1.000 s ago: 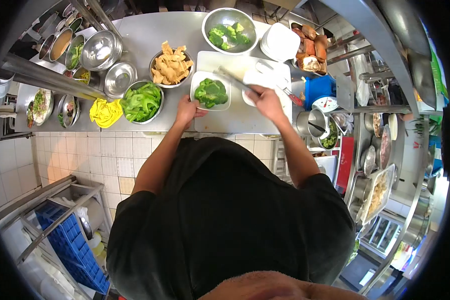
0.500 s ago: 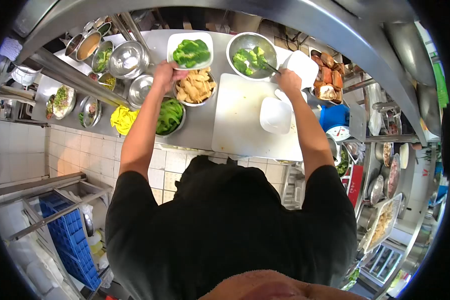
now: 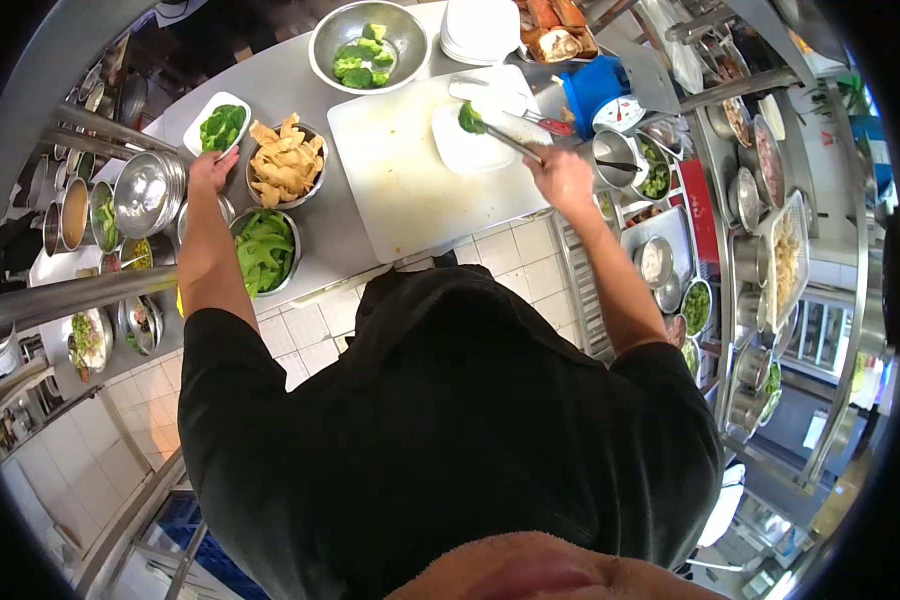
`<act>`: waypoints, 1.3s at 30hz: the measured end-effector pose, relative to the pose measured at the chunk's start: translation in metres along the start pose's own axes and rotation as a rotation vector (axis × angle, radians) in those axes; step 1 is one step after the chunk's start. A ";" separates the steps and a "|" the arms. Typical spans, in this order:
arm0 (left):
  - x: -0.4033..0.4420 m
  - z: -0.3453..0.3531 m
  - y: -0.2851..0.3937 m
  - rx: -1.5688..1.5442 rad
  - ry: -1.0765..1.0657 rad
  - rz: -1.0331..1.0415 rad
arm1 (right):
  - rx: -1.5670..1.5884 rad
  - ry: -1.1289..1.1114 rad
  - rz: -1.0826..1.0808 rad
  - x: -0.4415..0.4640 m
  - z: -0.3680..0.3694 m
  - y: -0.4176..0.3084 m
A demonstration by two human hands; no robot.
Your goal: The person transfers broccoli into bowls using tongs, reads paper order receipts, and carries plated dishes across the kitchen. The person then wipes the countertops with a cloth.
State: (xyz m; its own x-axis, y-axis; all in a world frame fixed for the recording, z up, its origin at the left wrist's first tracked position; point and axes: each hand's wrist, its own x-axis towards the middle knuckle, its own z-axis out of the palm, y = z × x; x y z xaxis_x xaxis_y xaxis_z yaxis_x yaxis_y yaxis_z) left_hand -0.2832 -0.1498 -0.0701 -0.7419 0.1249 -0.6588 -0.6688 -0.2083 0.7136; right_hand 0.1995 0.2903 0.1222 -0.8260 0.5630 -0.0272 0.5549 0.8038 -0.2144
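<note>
At the far left of the counter, my left hand [image 3: 213, 170] is closed on the near edge of a white dish [image 3: 194, 136] of green vegetables [image 3: 222, 128]. My right hand [image 3: 562, 182] grips metal tongs [image 3: 510, 140], which pinch a broccoli floret [image 3: 471, 118] over a white dish [image 3: 460, 152] on the cutting board [image 3: 390, 190]. More broccoli [image 3: 362, 62] lies in a steel bowl [image 3: 322, 50] beyond the board. Beside my left hand are a bowl of tan, sliced food [image 3: 286, 165] and a bowl of leafy greens [image 3: 266, 255].
White dishes [image 3: 478, 28] are stacked behind the board, near a tray of browned meat [image 3: 555, 25]. A blue scale [image 3: 595, 95] stands at the right. Stacked steel bowls [image 3: 148, 195] and a metal rail [image 3: 90, 295] are at the left.
The view has swung round. The tongs have come from the broccoli bowl to above the dish on the board, carrying a floret. My left hand still holds its dish, now set farther left of the tan food.
</note>
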 end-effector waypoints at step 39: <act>-0.266 0.215 -0.237 0.264 -0.177 0.013 | 0.257 -0.176 -0.226 0.032 0.005 -0.008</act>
State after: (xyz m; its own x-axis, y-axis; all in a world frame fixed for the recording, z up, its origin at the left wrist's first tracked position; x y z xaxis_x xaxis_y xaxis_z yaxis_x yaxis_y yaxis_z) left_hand 0.0626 0.0752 -0.0124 -0.7321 0.2954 -0.6138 -0.6311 0.0448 0.7744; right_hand 0.1680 0.3016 0.1184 -0.9414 0.3176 -0.1136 0.3325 0.8170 -0.4711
